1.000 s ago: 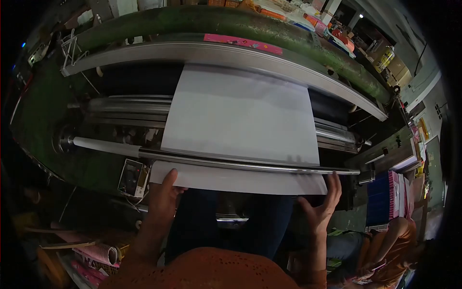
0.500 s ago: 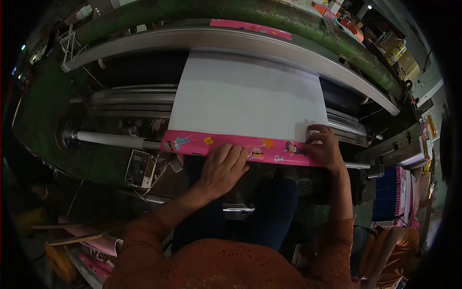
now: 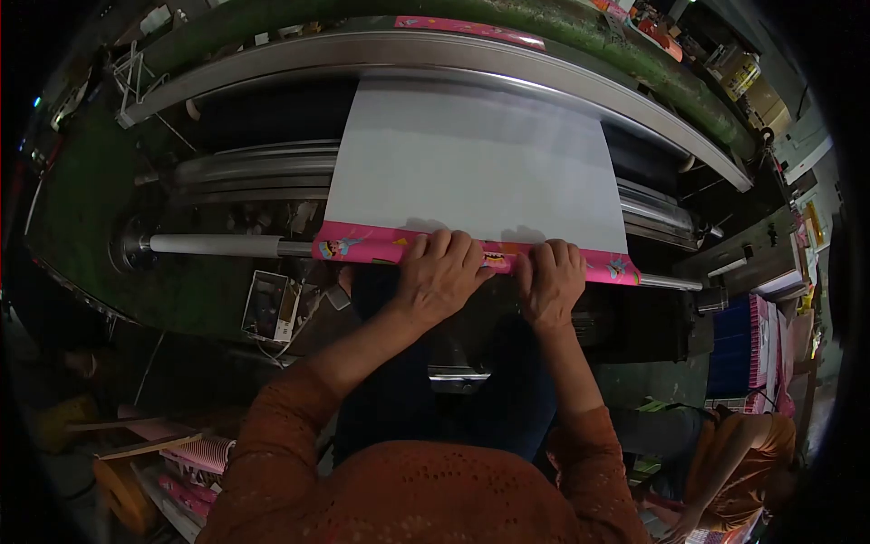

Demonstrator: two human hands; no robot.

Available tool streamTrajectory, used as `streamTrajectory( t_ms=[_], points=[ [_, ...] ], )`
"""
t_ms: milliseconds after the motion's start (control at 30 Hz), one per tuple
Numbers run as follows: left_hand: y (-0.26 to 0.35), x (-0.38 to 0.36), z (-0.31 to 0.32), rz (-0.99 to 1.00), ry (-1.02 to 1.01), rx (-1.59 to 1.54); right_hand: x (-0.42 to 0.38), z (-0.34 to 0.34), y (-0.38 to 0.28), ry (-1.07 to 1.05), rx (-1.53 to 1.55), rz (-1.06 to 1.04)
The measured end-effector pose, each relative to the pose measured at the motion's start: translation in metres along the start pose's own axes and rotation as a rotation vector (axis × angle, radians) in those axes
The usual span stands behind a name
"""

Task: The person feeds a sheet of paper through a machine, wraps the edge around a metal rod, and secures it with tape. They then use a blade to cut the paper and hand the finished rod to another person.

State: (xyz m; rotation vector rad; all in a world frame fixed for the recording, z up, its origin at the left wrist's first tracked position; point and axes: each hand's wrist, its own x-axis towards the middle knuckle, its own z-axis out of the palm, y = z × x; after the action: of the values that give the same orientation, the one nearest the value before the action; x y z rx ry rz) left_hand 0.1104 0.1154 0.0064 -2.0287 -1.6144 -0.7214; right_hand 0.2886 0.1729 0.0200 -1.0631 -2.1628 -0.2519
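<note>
A wide white sheet (image 3: 480, 163) comes down toward me from under a metal bar. Its near edge is turned over, showing a pink printed side (image 3: 376, 245) with small cartoon figures, wrapped over a metal shaft (image 3: 671, 283). My left hand (image 3: 439, 276) curls its fingers over this pink band, left of its middle. Close beside it, my right hand (image 3: 553, 281) also has its fingers bent over the band, thumb toward the left hand. The shaft beneath the pink part is hidden.
A white sleeve (image 3: 217, 245) sits on the shaft's left part. The metal crossbar (image 3: 408, 53) and green roller (image 3: 299, 25) lie beyond. A small control box (image 3: 270, 306) hangs at left. Another person (image 3: 725, 462) is at lower right, near stacked pink-edged goods (image 3: 761, 344).
My right hand has moved left from the band's right end to near its middle. My left hand has shifted slightly right and up, and the pink band looks narrower.
</note>
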Motion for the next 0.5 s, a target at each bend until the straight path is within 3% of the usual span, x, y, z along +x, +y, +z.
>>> streamTrajectory(
  t_ms=[33, 100, 200, 500],
  points=[
    [-0.001, 0.0, 0.005, 0.0, -0.007, -0.002, 0.0, 0.003, 0.002, -0.003, -0.043, -0.01],
    [-0.004, 0.001, 0.016, 0.043, 0.238, 0.08, 0.0, 0.005, 0.005, -0.029, -0.054, -0.001],
    [-0.001, 0.005, 0.022, -0.042, 0.283, 0.122, 0.009, 0.007, 0.007, -0.046, -0.034, 0.013],
    [0.003, 0.019, 0.004, -0.193, 0.089, -0.128, 0.02, 0.0, 0.007, -0.117, 0.033, 0.065]
  ],
)
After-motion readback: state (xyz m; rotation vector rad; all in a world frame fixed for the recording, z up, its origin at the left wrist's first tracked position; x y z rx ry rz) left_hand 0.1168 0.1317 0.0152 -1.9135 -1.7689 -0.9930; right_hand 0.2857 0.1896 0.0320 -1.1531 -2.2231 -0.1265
